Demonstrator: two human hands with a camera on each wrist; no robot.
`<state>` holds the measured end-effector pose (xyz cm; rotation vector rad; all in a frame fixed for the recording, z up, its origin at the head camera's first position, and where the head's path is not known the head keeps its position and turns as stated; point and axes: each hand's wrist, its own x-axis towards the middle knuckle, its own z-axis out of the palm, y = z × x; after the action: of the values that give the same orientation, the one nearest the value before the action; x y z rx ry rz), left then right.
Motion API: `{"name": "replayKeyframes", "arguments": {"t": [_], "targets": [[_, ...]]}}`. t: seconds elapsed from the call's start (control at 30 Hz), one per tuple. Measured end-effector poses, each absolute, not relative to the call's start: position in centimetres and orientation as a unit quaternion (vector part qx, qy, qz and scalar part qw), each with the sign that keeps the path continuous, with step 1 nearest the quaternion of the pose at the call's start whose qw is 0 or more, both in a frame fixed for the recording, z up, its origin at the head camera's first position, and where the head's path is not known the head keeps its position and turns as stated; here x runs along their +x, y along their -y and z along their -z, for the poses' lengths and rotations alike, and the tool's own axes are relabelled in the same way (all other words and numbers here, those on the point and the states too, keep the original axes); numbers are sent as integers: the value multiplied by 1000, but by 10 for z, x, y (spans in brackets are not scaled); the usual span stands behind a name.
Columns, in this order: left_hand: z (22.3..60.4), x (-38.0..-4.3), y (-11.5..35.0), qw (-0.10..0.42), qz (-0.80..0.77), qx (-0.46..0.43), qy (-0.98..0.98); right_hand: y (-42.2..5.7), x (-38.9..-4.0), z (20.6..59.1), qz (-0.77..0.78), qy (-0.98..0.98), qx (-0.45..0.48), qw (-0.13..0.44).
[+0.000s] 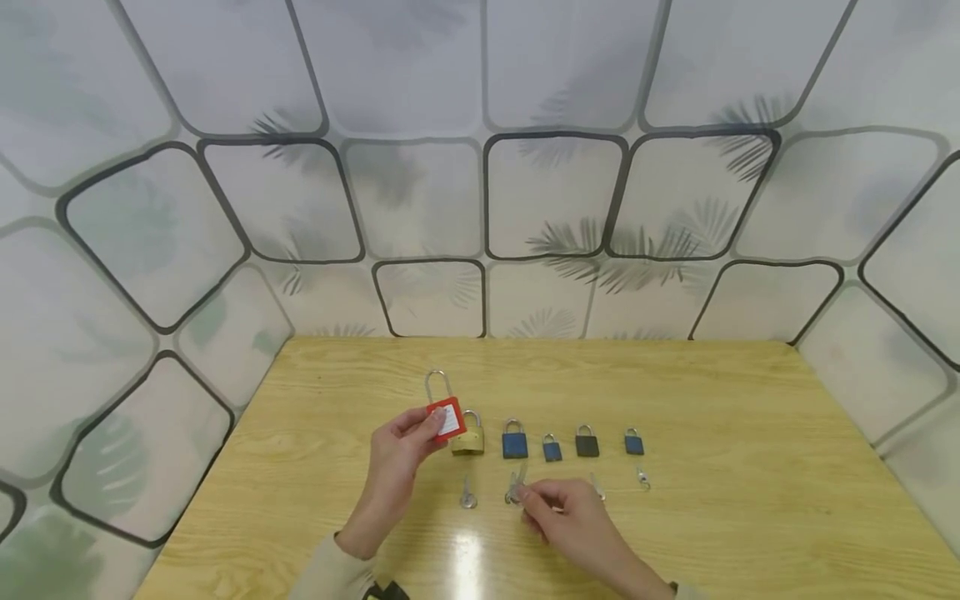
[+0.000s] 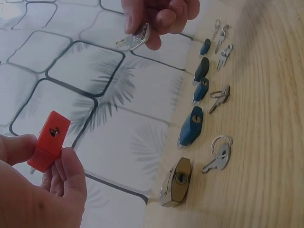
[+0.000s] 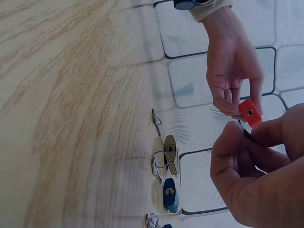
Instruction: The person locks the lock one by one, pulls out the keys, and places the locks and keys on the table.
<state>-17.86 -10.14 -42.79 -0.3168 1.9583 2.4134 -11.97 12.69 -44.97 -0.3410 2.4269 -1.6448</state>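
Note:
My left hand (image 1: pixel 396 467) holds a red padlock (image 2: pixel 52 140) with a white label, raised above the table. Its long shackle points up in the head view, and its keyhole faces the left wrist camera. Between thumb and fingers, my right hand (image 1: pixel 573 521) pinches a small silver key (image 2: pixel 135 39), to the right of the red padlock and apart from it in the left wrist view. Partly behind the red padlock is a brass padlock (image 1: pixel 468 444). To its right are a larger blue padlock (image 1: pixel 514 444), a small blue one (image 1: pixel 552 451), a dark one (image 1: pixel 587 445) and another blue one (image 1: pixel 633 444).
Several keys lie in a row on the near side of the padlocks, including a ringed key (image 1: pixel 468 497) below the brass one and a small key set (image 1: pixel 643 477) at the right. The wooden table (image 1: pixel 750 500) meets a patterned wall (image 1: pixel 555 300) at the back.

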Motion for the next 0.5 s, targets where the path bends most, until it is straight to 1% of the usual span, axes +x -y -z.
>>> {"name": "replayKeyframes", "arguments": {"t": [0.27,0.43,0.5], "targets": [[434,-180,118,-4,-734,-110,-670,-128,-124,459,516,-844,-124,77],[437,-180,131,-10,-717,-119,-686,-122,-129,461,488,-863,-118,48],[438,-180,138,-14,-711,-123,-692,-118,-131,462,485,-865,-121,45]]}}
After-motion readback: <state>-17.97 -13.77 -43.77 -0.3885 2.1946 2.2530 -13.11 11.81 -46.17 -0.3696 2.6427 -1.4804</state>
